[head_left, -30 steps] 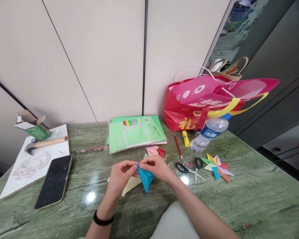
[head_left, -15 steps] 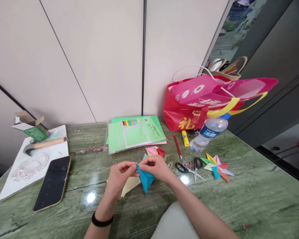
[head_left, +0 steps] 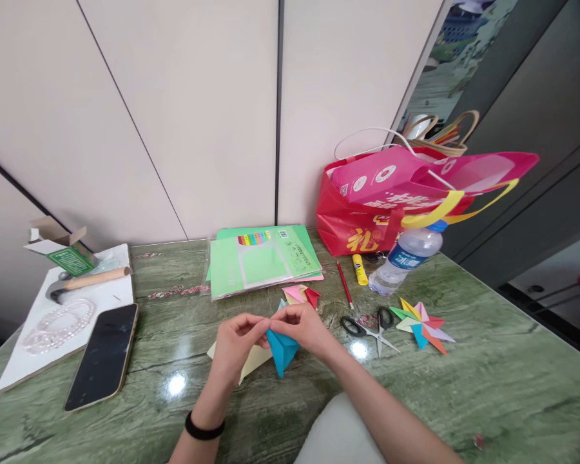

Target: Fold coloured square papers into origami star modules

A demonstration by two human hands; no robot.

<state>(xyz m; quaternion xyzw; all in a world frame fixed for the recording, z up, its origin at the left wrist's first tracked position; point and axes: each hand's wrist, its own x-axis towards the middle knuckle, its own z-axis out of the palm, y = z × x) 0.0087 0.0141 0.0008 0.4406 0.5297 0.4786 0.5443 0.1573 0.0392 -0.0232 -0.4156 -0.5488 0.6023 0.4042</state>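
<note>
A folded piece of blue paper (head_left: pixel 282 353) is pinched at its upper edge between my two hands, with its point hanging down. My left hand (head_left: pixel 238 341) grips the upper left corner, thumb against fingers. My right hand (head_left: pixel 303 327) pinches the same edge just beside it, so the fingertips meet. Under the hands lies a pale yellow paper piece (head_left: pixel 255 362), partly covered. Behind my right hand are pink and red folded pieces (head_left: pixel 302 294), partly hidden. To the right rests a multicoloured paper pinwheel star (head_left: pixel 421 324) near the black-handled scissors (head_left: pixel 377 333).
Green paper packs (head_left: pixel 261 261) lie by the wall. A red pencil (head_left: pixel 345 285), glue stick (head_left: pixel 360 269), water bottle (head_left: pixel 406 258) and red bag (head_left: pixel 357 209) stand or lie to the right. At left are a phone (head_left: pixel 102 357), a sickle (head_left: pixel 91 280), a beaded string (head_left: pixel 60 327) and a small box (head_left: pixel 70 258).
My fingertips have drawn together along the top of the blue paper, and it has turned slightly. My left wrist has shifted a little to the right.
</note>
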